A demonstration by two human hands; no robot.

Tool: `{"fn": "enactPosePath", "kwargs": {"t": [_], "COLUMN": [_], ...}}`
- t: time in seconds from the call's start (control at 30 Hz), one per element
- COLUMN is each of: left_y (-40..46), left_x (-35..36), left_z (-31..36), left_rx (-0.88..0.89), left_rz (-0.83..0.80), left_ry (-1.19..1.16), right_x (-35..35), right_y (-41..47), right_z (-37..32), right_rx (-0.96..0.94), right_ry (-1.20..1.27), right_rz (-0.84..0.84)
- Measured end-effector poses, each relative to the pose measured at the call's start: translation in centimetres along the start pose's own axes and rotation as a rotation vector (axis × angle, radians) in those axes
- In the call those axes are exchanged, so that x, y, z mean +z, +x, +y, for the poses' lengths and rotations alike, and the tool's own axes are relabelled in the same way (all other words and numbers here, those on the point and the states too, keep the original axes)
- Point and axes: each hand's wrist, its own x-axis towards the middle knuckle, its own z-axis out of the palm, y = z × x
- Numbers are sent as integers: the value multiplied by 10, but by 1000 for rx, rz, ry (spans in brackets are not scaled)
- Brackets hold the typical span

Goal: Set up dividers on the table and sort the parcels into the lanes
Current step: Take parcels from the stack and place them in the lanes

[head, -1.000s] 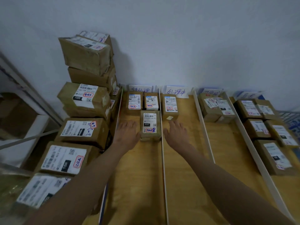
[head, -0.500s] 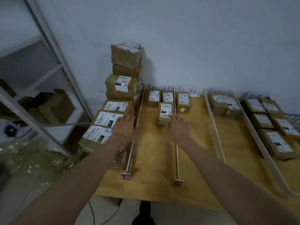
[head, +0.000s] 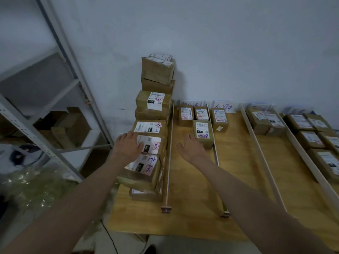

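Note:
A pile of brown labelled parcels (head: 156,99) fills the left end of the wooden table (head: 192,208). My left hand (head: 128,144) lies flat and open on one parcel (head: 152,144) in that pile. White dividers (head: 169,154) split the table into lanes. My right hand (head: 190,148) hovers open over the first lane, just left of a small parcel (head: 201,132). Two parcels (head: 186,114) sit behind it. One parcel (head: 219,117) lies in the second lane. Several more parcels (head: 310,138) fill the right lanes.
Handwritten lane cards (head: 224,107) lean on the grey wall at the table's back. A metal shelf rack (head: 60,99) with cardboard boxes stands to the left. Clear plastic wrap (head: 34,187) lies on the floor below it. A second divider (head: 213,143) runs right of my right hand.
The view has pulled back and swung left. My left hand moved from the first lane onto the parcel pile. My right hand shifted left, from the second lane into the first.

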Motion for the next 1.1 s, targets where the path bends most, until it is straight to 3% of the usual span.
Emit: {"fn": "enactPosePath", "kwargs": {"t": [0.17,0.47,0.77,1.1], "left_y": [43,80,87,107], "left_x": [0,25,11,-32], "left_z": [-39,-61,-57,-21], "left_rx": [4,-144,-88,92], "left_rz": [-67,-440,-313,-238], "left_ry": [-47,-494,-591,-629], "right_x": [20,55,40,-26], "right_y": [39,79,81,70], "right_z": [-41,-67,-70,-58], "right_rx": [75,185,280,227], "right_ry": [94,335,495,354], "right_rz": [-48,-198,-150,-249]}}
